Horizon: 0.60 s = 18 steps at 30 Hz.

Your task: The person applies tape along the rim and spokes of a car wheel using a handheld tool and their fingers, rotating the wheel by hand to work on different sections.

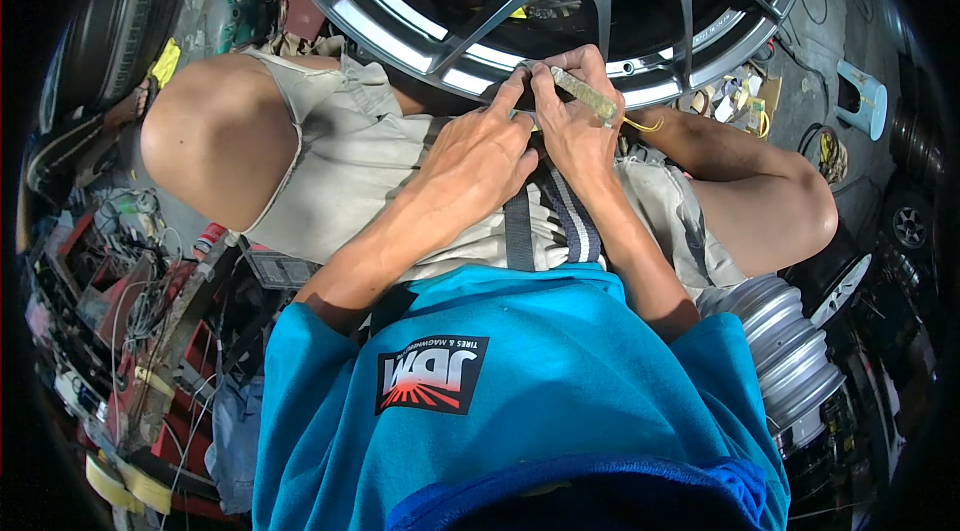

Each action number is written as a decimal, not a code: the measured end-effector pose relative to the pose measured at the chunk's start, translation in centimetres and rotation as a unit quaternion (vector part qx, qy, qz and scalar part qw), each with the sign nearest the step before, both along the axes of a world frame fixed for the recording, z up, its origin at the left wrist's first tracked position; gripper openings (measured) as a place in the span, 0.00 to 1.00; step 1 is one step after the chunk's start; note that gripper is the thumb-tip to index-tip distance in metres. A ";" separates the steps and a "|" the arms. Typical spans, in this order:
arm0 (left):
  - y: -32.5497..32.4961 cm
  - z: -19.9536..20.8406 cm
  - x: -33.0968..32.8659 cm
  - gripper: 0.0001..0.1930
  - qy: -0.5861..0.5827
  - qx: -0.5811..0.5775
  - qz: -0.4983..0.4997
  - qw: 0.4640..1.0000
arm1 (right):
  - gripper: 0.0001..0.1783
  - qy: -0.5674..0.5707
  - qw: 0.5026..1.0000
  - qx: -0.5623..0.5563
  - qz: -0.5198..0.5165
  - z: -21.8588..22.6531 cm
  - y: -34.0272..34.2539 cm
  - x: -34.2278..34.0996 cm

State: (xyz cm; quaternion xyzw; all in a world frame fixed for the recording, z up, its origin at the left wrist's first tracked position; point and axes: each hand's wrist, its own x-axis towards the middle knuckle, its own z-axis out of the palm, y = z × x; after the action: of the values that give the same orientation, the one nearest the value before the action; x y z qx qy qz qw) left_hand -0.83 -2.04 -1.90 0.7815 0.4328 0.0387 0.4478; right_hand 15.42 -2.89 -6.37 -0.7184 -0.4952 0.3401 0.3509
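A silver multi-spoke alloy wheel (435, 56) lies in front of me, its near rim close to my hands. My right hand (578, 136) is closed around a short, flat, worn yellow-grey stick (585, 93) that slants across its fingers. A thin yellow cord (645, 125) shows beside that hand. My left hand (470, 166) is at the rim's near edge, fingers bent and index finger reaching forward to meet the right fingertips. What lies between the left fingers is too small and hidden to make out.
Tires (110, 21) stand at the far left. Tangled wires and red metal parts (190, 361) clutter the left side. To the right are a light blue plastic stool (862, 99), a box of small scraps (745, 101) and a ribbed silver wheel barrel (785, 351). My bent legs flank the wheel.
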 end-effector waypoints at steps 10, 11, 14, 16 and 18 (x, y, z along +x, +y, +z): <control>0.3 0.6 0.1 0.15 0.003 -0.019 -0.009 1.000 | 0.11 0.010 1.000 -0.010 -0.003 0.0 0.1 0.1; 0.3 0.6 0.0 0.15 0.003 -0.019 -0.009 1.000 | 0.11 0.009 1.000 -0.010 -0.002 0.0 0.1 0.1; 0.2 0.5 0.0 0.15 0.008 -0.018 -0.010 1.000 | 0.10 0.013 1.000 -0.011 -0.002 0.1 0.1 0.1; 0.2 0.5 0.1 0.15 0.008 -0.013 -0.008 1.000 | 0.10 0.010 1.000 -0.007 -0.005 -0.1 0.0 0.1; 0.1 0.3 0.1 0.15 0.004 -0.011 -0.009 1.000 | 0.10 0.005 1.000 -0.003 -0.007 -0.2 0.0 0.1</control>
State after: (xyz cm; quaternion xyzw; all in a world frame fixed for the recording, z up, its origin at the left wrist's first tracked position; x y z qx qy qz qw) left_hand -0.77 -1.93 -1.57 0.7805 0.4276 0.0266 0.4553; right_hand 15.47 -2.91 -6.56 -0.7213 -0.4869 0.3429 0.3536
